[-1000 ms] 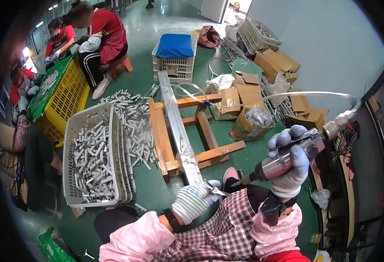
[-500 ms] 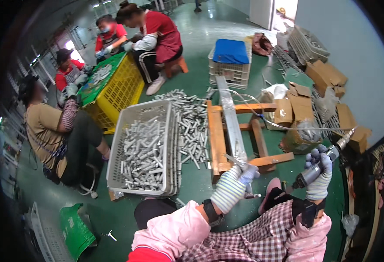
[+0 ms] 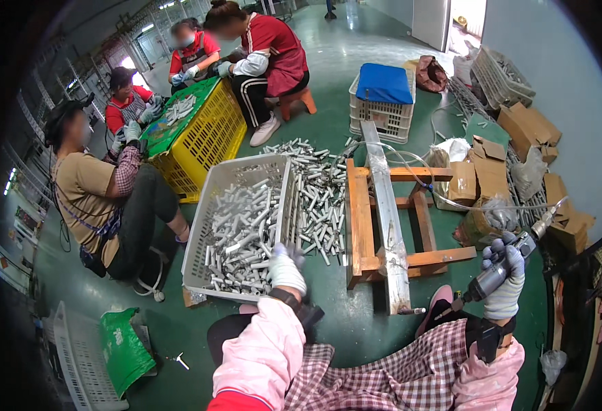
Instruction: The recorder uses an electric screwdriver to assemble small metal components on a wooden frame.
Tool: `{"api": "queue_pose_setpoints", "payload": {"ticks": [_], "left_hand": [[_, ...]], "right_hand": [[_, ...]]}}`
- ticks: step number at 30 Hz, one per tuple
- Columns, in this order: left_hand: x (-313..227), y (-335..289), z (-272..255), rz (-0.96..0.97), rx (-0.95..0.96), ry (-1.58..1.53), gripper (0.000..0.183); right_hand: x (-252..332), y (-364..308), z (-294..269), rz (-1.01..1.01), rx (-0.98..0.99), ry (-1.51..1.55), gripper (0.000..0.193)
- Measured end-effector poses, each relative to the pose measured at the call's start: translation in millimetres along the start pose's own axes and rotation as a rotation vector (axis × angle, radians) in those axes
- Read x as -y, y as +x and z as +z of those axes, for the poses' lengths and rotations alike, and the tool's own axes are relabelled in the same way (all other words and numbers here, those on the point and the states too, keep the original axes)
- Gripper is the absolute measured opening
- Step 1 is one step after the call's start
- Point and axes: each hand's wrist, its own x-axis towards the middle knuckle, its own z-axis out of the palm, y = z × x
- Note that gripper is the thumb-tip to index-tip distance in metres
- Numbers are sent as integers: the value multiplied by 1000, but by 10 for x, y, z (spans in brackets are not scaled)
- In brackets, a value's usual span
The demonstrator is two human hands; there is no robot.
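Observation:
My right hand (image 3: 504, 274) is closed around a grey air drill (image 3: 487, 279), its thin bit angled down to the left and a pale hose at its rear. My left hand (image 3: 287, 270), in a striped glove, is at the near right rim of a white plastic crate (image 3: 198, 240). Its fingers are smeared by motion, so I cannot tell whether they hold anything. Short grey metal tubes (image 3: 242, 257) fill much of the crate. Before me a metal bar (image 3: 387, 226) lies across a wooden frame (image 3: 357, 219), with a small rod-like part (image 3: 410, 311) at its near end.
More tubes (image 3: 321, 212) are heaped on the floor between crate and frame. Co-workers sit left around a yellow crate (image 3: 205, 151). A blue-topped crate (image 3: 383, 85) stands behind the frame. Cardboard boxes (image 3: 490, 171) line the right. A green sack (image 3: 124, 349) lies near left.
My left hand has moved left from the bar's near end to the crate's rim. The right hand still grips the drill. The whole view has shifted slightly.

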Motion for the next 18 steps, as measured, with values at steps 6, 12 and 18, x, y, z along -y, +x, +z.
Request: {"api": "queue_pose_setpoints", "payload": {"ticks": [6,12,18], "left_hand": [[950,-128,3,-142,348,380,27],[1424,307,-309,90,365,1720,38],[1616,809,-174,13,235,1711,43]], "right_hand": [[-4,-2,30,-3,-39,4,31],[-20,26,28,9,-129,-56,33],[-125,110,-29,48,-37,-63,45]]}}
